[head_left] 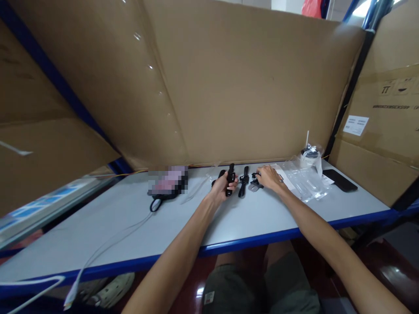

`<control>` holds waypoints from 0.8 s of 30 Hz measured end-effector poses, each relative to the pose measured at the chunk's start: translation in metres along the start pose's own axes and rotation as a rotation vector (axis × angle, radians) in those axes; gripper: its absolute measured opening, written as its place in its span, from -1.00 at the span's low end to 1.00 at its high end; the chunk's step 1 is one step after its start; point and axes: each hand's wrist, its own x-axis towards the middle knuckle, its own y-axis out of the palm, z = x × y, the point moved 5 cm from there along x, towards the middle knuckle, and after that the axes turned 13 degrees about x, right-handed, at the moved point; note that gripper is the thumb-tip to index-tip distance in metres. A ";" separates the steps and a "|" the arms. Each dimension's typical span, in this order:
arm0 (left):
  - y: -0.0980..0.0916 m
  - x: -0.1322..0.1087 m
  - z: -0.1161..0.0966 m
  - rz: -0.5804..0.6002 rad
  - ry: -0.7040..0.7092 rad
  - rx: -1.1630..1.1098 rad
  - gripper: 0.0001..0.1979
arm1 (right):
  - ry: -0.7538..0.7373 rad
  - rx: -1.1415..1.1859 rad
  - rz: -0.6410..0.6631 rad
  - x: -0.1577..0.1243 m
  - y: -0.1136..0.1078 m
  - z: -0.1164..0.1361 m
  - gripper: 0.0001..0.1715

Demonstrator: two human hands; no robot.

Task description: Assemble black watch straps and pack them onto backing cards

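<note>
My left hand (222,187) is closed around an elongated black item (231,176) held upright above the table; its exact kind I cannot make out. Another black piece shows just behind that hand, partly hidden by it. Between my hands lies a slim black tool (244,181) with two handle-like ends and a wider middle. My right hand (269,176) reaches down with curled fingers onto a small black part (256,177). Beside its fingertips is a grey, partly see-through piece (254,187), touching or close to that part.
Clear plastic bags (306,179) and a lidded cup with a straw (310,155) stand right of my hands, near a black phone (340,180). Leftward are a blurred-out device (168,181) and a white cable (111,240). Cardboard (255,87) walls the table's back.
</note>
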 end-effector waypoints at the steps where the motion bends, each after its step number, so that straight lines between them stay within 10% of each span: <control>1: 0.001 0.000 0.001 -0.007 0.010 0.004 -0.63 | -0.017 -0.013 -0.012 0.000 0.000 0.002 -0.62; 9: 0.001 -0.002 0.006 -0.049 -0.082 -0.014 -0.72 | -0.015 -0.006 0.076 0.002 0.005 0.008 -0.68; 24: 0.024 -0.009 0.004 0.036 0.298 0.325 -0.76 | 0.167 -0.042 0.043 0.004 -0.003 0.003 -0.52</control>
